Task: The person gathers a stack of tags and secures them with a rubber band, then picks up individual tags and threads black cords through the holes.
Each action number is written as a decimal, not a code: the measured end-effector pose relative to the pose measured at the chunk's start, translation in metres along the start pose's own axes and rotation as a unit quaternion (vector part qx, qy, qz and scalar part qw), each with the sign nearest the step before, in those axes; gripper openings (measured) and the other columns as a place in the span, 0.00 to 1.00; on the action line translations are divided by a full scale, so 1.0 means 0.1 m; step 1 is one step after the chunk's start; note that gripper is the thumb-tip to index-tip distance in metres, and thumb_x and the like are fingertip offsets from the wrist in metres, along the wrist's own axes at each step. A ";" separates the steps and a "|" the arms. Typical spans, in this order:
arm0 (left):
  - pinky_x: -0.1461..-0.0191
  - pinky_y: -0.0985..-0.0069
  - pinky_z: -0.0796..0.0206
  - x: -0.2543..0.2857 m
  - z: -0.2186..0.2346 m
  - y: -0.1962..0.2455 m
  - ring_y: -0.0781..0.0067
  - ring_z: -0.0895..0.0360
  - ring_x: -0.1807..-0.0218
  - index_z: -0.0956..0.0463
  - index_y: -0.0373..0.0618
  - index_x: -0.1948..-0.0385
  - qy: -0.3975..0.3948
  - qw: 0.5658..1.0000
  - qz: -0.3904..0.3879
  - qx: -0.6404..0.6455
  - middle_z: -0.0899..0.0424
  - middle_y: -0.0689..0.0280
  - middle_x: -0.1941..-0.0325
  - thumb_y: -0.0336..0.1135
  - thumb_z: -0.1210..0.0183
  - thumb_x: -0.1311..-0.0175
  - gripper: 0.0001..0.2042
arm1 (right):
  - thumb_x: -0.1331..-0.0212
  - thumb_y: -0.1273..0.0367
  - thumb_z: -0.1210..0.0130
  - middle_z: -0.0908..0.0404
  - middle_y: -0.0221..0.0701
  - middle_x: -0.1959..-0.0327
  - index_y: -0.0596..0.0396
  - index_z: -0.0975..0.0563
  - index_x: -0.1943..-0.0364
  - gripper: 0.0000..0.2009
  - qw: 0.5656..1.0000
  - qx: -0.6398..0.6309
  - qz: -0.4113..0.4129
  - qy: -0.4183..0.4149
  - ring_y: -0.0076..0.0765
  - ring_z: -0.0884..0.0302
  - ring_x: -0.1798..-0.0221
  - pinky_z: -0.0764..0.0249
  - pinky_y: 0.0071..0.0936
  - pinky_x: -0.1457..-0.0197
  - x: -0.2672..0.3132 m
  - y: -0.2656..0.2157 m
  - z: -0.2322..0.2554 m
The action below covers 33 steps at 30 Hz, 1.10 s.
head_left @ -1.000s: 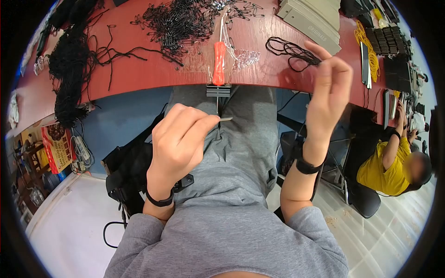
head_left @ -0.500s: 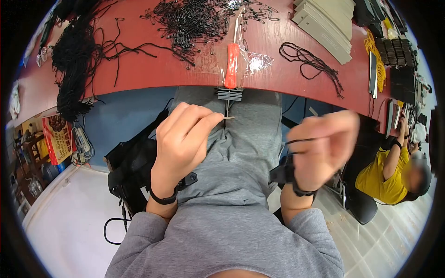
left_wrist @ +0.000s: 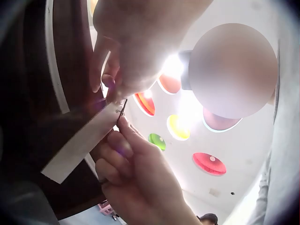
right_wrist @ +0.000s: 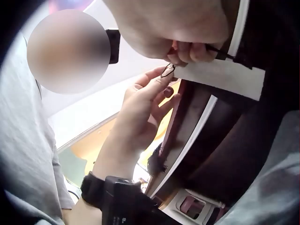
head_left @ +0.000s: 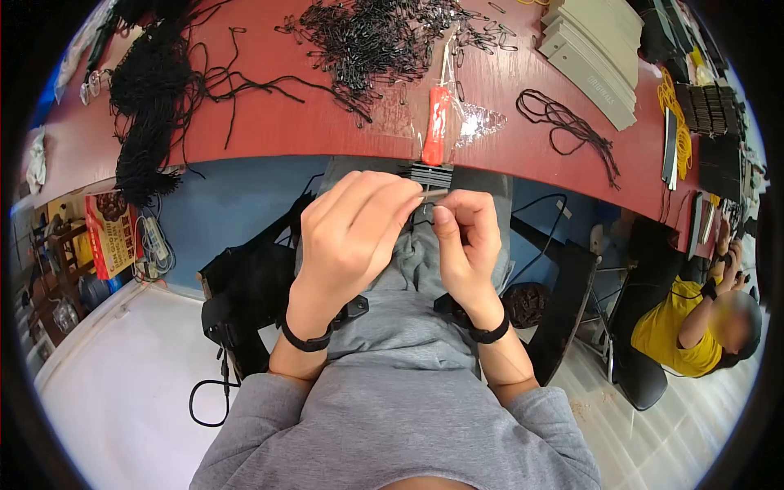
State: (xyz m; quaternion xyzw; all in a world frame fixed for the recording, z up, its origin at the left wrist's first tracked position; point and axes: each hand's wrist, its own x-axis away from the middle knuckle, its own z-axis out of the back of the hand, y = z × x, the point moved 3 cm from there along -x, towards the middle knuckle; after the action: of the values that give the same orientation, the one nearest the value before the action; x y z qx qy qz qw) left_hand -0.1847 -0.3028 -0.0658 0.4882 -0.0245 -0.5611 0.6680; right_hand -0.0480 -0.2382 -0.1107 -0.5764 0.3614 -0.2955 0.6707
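Note:
In the head view my left hand (head_left: pixel 355 229) pinches the end of a pale card tag (head_left: pixel 435 194) above the lap. My right hand (head_left: pixel 469 237) is close beside it, thumb and forefinger pinching a thin black cord (left_wrist: pixel 122 111) at the tag's end. From the right wrist, a small loop of the cord shows at the left thumb, and the long off-white strip of the tag (right_wrist: pixel 225 78) extends past the right fingers. Behind the hands, a stack of dark strips (head_left: pixel 431 175) sits at the table edge, partly covered.
On the red table (head_left: pixel 269 122) lie a heap of black safety pins (head_left: pixel 367 41), a red-handled tool (head_left: pixel 436 126) on clear plastic, a bundle of black cords (head_left: pixel 151 98), a loose cord (head_left: pixel 563 122) and stacked grey cards (head_left: pixel 592 65). A person in yellow (head_left: pixel 674 327) sits at right.
The right hand has come from the loose cords on the table, drawing a black cord with it, in to the left hand. The left hand keeps its pinch on the tag.

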 end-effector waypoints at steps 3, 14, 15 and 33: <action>0.69 0.76 0.30 0.04 0.02 -0.03 0.68 0.23 0.73 0.22 0.38 0.67 0.010 0.998 0.052 -0.016 0.19 0.61 0.72 0.19 0.32 0.51 0.10 | 0.34 0.76 0.47 0.23 0.27 0.75 0.60 0.30 0.60 0.04 0.998 0.055 -0.005 -0.004 0.15 0.31 0.76 0.34 0.16 0.72 0.01 0.11 0.05; 0.66 0.75 0.30 0.07 -0.01 -0.04 0.66 0.21 0.70 0.20 0.37 0.69 0.063 0.985 0.155 0.042 0.19 0.62 0.70 0.19 0.34 0.50 0.07 | 0.33 0.75 0.46 0.23 0.28 0.75 0.59 0.29 0.60 0.04 0.995 0.080 -0.051 0.000 0.18 0.30 0.75 0.34 0.17 0.71 0.11 0.37 0.21; 0.66 0.75 0.29 0.08 -0.02 -0.04 0.66 0.21 0.70 0.20 0.37 0.69 0.068 0.987 0.140 0.044 0.18 0.62 0.70 0.19 0.34 0.50 0.07 | 0.33 0.74 0.47 0.24 0.28 0.76 0.59 0.29 0.60 0.04 0.992 0.104 -0.067 0.002 0.18 0.31 0.75 0.34 0.17 0.71 0.13 0.41 0.23; 0.61 0.74 0.28 0.09 -0.06 -0.02 0.63 0.19 0.64 0.18 0.40 0.69 0.016 0.999 0.018 0.046 0.16 0.63 0.69 0.23 0.31 0.54 0.09 | 0.32 0.72 0.47 0.28 0.25 0.79 0.59 0.27 0.59 0.04 0.993 0.077 -0.087 -0.019 0.15 0.37 0.76 0.38 0.17 0.72 0.19 0.48 0.22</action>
State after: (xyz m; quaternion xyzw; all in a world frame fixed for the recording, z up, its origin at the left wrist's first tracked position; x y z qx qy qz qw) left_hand -0.1793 -0.3059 -0.0745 0.5269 -0.0487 -0.5392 0.6552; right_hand -0.0205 -0.2337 -0.1595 -0.5577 0.2731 -0.3689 0.6916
